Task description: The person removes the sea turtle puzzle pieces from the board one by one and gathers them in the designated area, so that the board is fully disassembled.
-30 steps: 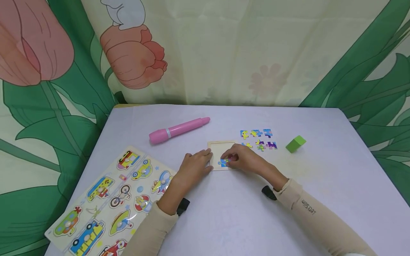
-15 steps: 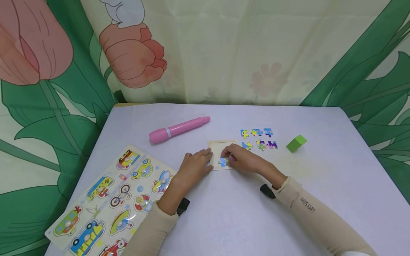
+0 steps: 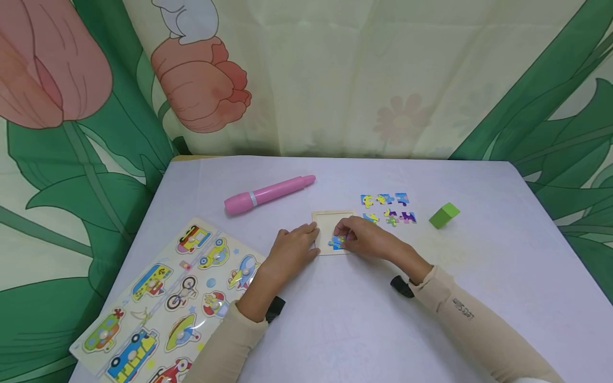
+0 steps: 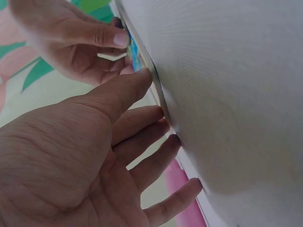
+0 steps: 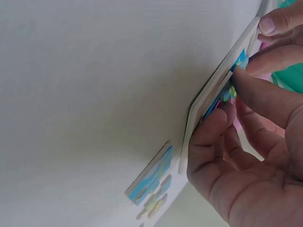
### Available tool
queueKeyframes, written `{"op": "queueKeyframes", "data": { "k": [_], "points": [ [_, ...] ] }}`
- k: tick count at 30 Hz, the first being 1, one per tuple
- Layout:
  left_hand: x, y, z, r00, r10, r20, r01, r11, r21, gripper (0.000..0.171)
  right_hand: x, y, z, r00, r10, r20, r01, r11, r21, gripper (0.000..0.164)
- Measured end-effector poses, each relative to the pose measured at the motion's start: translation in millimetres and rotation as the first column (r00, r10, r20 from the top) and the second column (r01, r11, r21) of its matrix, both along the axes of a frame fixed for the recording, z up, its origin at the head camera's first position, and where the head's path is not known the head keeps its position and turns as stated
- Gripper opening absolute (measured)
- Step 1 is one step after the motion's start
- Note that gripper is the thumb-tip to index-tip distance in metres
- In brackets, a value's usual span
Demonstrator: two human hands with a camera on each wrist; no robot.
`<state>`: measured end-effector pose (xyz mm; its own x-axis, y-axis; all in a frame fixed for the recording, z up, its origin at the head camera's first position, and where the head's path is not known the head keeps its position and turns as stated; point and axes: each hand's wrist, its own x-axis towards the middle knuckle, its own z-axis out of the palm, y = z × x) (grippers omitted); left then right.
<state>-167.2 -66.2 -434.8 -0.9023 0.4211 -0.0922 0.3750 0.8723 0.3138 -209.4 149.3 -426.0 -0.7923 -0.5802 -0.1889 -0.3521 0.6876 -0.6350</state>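
A shallow wooden puzzle tray [image 3: 328, 221] lies on the white table. A blue jigsaw piece [image 3: 336, 243] lies in its front part. My left hand [image 3: 293, 247] rests at the tray's left edge, fingers extended, with thumb and fingertips touching the rim. Over the tray's front right, my right hand [image 3: 366, 238] pinches another jigsaw piece [image 5: 229, 92] between thumb and fingers. In the right wrist view that piece stands tilted beside the blue piece, its picture mostly hidden by the fingers. Several loose jigsaw pieces [image 3: 401, 198] lie in two rows behind the right hand.
A large vehicle puzzle board [image 3: 158, 314] lies at the left, partly under the left forearm. Behind the tray is a pink marker-shaped tube [image 3: 270, 194]. A green block [image 3: 444, 215] stands right of the loose pieces. A printed curtain [image 3: 335, 80] hangs behind the table.
The right hand's fingers have shifted slightly over the front right of the tray. The left hand and the loose pieces keep their places.
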Motion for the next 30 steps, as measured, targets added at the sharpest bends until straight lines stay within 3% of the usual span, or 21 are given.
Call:
{"op": "queueKeyframes", "data": {
  "k": [11, 17, 22, 30],
  "points": [
    [-0.2, 1, 1.8, 1.000, 0.006, 0.003, -0.006, 1.000, 0.001, 0.052, -1.6, 2, -3.4, 0.997, -0.079, 0.006, 0.079, 0.996, -0.050, 0.021],
    [-0.3, 2, 1.6, 1.000, 0.007, 0.008, -0.007, 1.000, -0.011, 0.053, -1.6, 6, -5.9, 0.995, -0.089, -0.042, 0.087, 0.994, -0.063, 0.019],
    [-0.3, 2, 1.5, 1.000, 0.005, 0.006, -0.005, 1.000, -0.022, 0.053, -2.3, 9, -5.1, 0.996, -0.087, -0.016, 0.086, 0.993, -0.087, 0.016],
    [0.6, 2, -0.3, 1.000, 0.007, -0.006, -0.007, 0.999, -0.038, 0.053, -9.8, 39, 6.8, 0.995, -0.099, 0.012, 0.099, 0.982, -0.162, 0.019]
  ]
}}
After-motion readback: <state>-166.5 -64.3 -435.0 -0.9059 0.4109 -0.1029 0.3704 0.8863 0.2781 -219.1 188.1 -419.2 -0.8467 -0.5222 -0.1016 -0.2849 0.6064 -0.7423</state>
